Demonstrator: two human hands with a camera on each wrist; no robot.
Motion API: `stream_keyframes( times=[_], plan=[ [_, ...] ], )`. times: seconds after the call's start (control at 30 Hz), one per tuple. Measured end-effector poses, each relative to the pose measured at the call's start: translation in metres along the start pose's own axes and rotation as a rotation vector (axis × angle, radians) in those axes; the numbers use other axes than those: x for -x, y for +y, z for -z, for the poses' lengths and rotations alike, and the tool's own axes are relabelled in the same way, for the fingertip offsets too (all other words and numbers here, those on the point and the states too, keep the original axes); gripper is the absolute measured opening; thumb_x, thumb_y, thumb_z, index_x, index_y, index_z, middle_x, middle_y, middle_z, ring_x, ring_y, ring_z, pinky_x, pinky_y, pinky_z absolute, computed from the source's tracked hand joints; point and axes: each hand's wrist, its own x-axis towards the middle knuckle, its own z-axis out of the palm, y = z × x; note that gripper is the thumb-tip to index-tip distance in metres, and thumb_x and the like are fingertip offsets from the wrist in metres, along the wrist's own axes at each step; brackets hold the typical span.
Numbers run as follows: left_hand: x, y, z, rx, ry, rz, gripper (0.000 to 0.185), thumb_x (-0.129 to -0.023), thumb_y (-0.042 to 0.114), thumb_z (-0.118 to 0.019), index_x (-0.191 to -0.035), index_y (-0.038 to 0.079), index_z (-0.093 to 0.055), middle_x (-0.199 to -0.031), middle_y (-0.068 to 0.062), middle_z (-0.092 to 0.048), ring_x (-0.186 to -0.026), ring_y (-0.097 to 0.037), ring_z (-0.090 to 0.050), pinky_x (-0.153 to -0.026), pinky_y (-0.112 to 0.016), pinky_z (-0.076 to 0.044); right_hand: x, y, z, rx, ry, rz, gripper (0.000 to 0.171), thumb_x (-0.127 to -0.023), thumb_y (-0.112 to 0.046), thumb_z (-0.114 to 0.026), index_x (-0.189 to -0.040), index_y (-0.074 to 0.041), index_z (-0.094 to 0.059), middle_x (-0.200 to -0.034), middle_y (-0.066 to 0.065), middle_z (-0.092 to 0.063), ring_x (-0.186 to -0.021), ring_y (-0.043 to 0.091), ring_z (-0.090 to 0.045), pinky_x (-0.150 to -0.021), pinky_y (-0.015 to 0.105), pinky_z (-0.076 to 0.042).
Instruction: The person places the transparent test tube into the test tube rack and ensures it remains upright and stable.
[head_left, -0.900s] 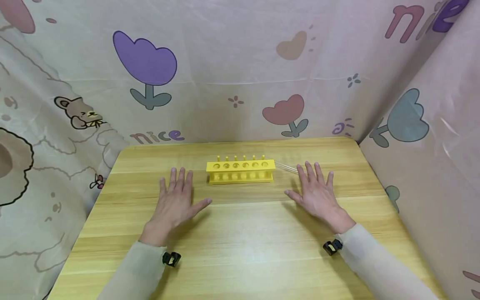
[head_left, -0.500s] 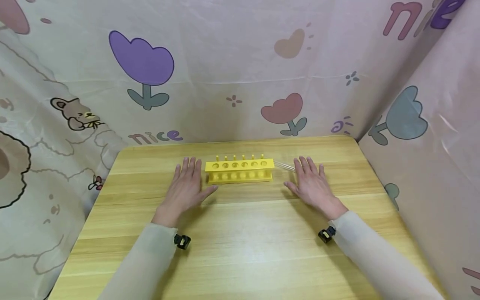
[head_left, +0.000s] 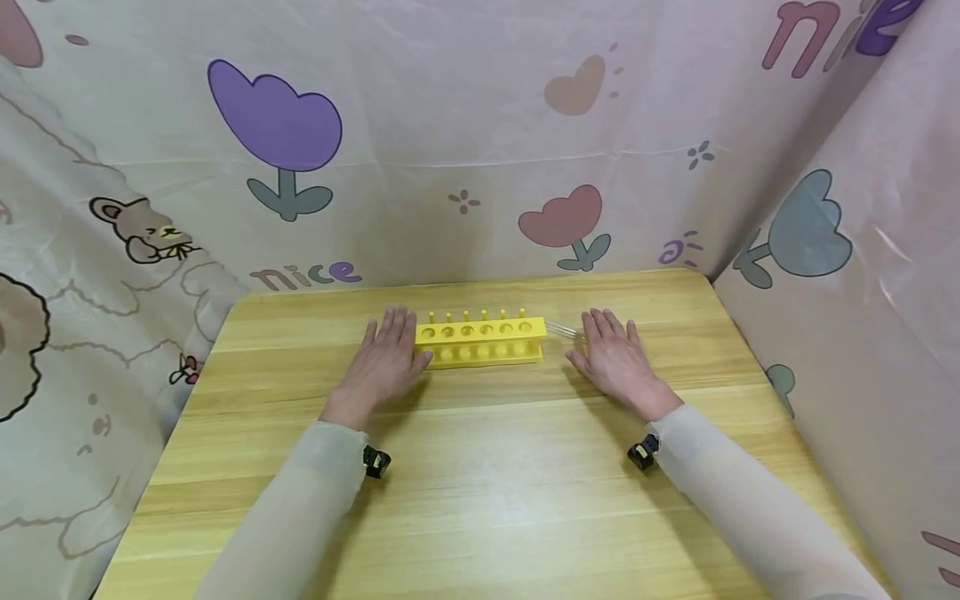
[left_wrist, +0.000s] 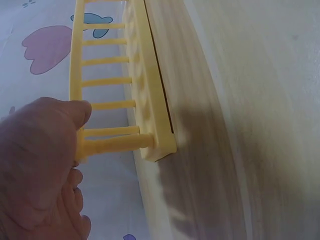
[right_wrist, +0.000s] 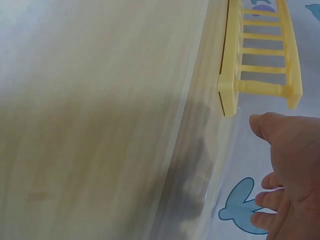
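Table [head_left: 480,500] of pale wood-grain laminate, smooth, with a soft satin sheen. Test-tube rack [head_left: 480,342] of opaque yellow moulded plastic, smooth and faintly glossy, its thin rods [left_wrist: 107,81] of the same plastic. Clear, glassy tubes [head_left: 564,329] lying beside the rack, transparent and shiny. Backdrop [head_left: 480,150] of thin creased sheeting, pink, printed with flowers and animals, slightly lustrous at the folds. Sleeves [head_left: 300,500] of fine, matt, semi-sheer cream cloth. Small black clips [head_left: 375,461] at the wrists, hard and glossy.
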Motion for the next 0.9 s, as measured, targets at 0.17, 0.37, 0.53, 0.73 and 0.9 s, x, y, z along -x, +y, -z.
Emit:
stream_keyframes(
  times=[0.17, 0.37, 0.53, 0.73, 0.9],
  plan=[
    [-0.001, 0.002, -0.003, -0.016, 0.004, -0.002, 0.076, -0.114, 0.042, -0.038, -0.167, -0.002, -0.005, -0.176, -0.024, -0.003, -0.164, -0.039, 0.002, -0.133, -0.059, -0.001, -0.010, 0.004, 0.003, 0.028, -0.003, -0.008, 0.074, -0.106, -0.039, -0.061, -0.157, 0.009, -0.036, -0.161, 0.033, -0.040, -0.150, 0.053, -0.035, -0.123, 0.076, -0.023],
    [-0.001, 0.002, -0.005, -0.011, -0.006, 0.004, 0.075, -0.115, 0.040, -0.036, -0.167, -0.002, -0.003, -0.176, -0.023, -0.002, -0.164, -0.039, 0.002, -0.133, -0.059, 0.001, -0.023, 0.006, 0.007, 0.094, -0.020, -0.022, 0.046, -0.100, -0.028, -0.067, -0.131, 0.006, -0.063, -0.129, 0.028, -0.062, -0.120, 0.047, -0.054, -0.104, 0.066, -0.046],
    [-0.001, 0.002, -0.005, 0.003, -0.018, 0.015, 0.076, -0.115, 0.041, -0.035, -0.168, -0.002, -0.001, -0.176, -0.021, 0.002, -0.164, -0.036, 0.006, -0.133, -0.057, 0.003, -0.035, 0.003, 0.007, 0.118, -0.028, -0.013, 0.028, -0.098, -0.020, -0.063, -0.113, 0.003, -0.068, -0.109, 0.022, -0.063, -0.103, 0.041, -0.054, -0.089, 0.056, -0.049],
    [0.000, 0.003, -0.006, 0.007, -0.009, 0.013, 0.075, -0.115, 0.039, -0.036, -0.167, -0.003, -0.002, -0.176, -0.022, 0.002, -0.164, -0.038, 0.005, -0.133, -0.059, 0.002, -0.049, 0.000, 0.002, 0.140, -0.065, -0.015, 0.030, -0.097, -0.022, -0.066, -0.115, 0.002, -0.070, -0.109, 0.020, -0.064, -0.104, 0.039, -0.055, -0.090, 0.054, -0.047],
    [0.000, 0.003, -0.007, 0.009, -0.009, 0.019, 0.075, -0.115, 0.040, -0.035, -0.167, -0.002, -0.003, -0.176, -0.021, 0.002, -0.164, -0.037, 0.005, -0.133, -0.057, 0.002, -0.054, -0.002, -0.001, 0.151, -0.108, -0.020, 0.026, -0.098, -0.020, -0.063, -0.112, 0.000, -0.073, -0.108, 0.018, -0.066, -0.107, 0.039, -0.057, -0.092, 0.053, -0.047]
  ],
)
